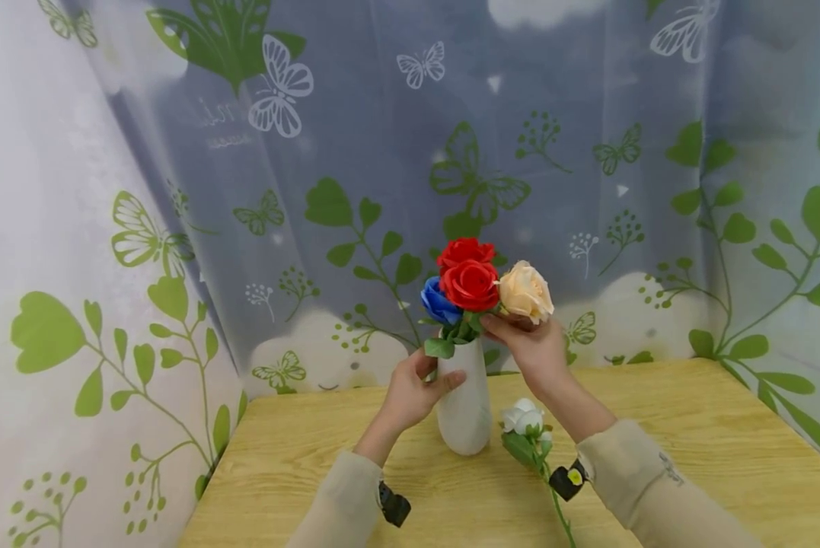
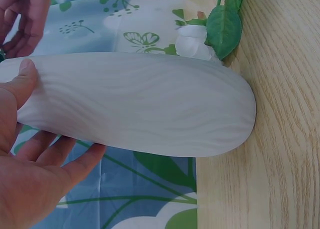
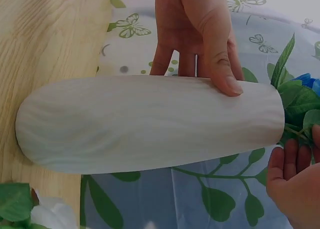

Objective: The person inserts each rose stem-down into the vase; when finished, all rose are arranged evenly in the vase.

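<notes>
A white vase [image 1: 463, 403] with a wavy, ribbed surface stands upright on the table. My left hand [image 1: 413, 390] grips it near the top, thumb across the front and fingers round the far side, as the left wrist view also shows. Two red roses [image 1: 470, 285] and a blue rose [image 1: 440, 301] rise from the mouth. At the right of the mouth, my right hand [image 1: 531, 346] pinches a cream rose [image 1: 526, 291] just below its bloom. In the right wrist view, green leaves [image 3: 300, 101] crowd the rim and the right fingertips are partly cut off.
A white rose [image 1: 523, 418] with green leaves lies on the wooden table [image 1: 314, 449], right of the vase and beneath my right forearm. Behind the table hangs a curtain [image 1: 382, 152] printed with leaves and butterflies.
</notes>
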`<state>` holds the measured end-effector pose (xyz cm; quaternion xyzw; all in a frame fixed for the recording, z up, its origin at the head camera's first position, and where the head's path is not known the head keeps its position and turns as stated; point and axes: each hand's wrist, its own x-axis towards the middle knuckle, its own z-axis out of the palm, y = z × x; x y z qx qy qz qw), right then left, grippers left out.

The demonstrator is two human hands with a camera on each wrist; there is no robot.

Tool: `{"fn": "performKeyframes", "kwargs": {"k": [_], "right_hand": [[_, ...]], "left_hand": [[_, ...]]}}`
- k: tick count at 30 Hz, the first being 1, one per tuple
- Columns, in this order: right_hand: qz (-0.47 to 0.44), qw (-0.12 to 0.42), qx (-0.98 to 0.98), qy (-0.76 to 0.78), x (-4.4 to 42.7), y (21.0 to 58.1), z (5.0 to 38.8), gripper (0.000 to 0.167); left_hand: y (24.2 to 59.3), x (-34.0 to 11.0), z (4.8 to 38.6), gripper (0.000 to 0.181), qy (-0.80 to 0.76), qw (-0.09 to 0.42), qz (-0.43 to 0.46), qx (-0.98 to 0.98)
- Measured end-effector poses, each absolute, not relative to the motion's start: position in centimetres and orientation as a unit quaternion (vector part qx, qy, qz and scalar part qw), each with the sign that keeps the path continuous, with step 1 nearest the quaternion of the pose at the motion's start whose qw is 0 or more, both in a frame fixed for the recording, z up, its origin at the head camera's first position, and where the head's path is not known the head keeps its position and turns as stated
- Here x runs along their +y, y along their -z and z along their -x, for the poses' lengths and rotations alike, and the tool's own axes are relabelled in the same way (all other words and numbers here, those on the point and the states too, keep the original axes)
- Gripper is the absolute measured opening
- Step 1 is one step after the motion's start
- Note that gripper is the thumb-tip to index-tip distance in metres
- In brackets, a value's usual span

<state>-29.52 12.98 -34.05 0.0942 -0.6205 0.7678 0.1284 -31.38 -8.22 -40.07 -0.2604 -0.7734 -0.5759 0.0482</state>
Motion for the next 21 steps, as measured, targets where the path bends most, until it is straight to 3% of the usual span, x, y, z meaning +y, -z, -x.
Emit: {"fn": "performKeyframes", "kwargs": {"k": [8,13,21], "right_hand": [[-0.054,0.109,-0.639,-0.759,12.4,35.3,30.8,0.034],[-0.025,0.094,-0.653,-0.751,12.5,35.7,31.1,0.044],[-0.03,0.077,-0.674,-0.734,12.6,35.7,31.3,0.047]], "left_hand": [[40.2,-8.2,31.4,0.056,0.578,0.053,0.263,-0.771],[40.2,-8.3,31.3,0.06,0.58,0.047,0.261,-0.77],[40.2,-8.3,31.4,0.063,0.583,0.045,0.261,-0.768]]}}
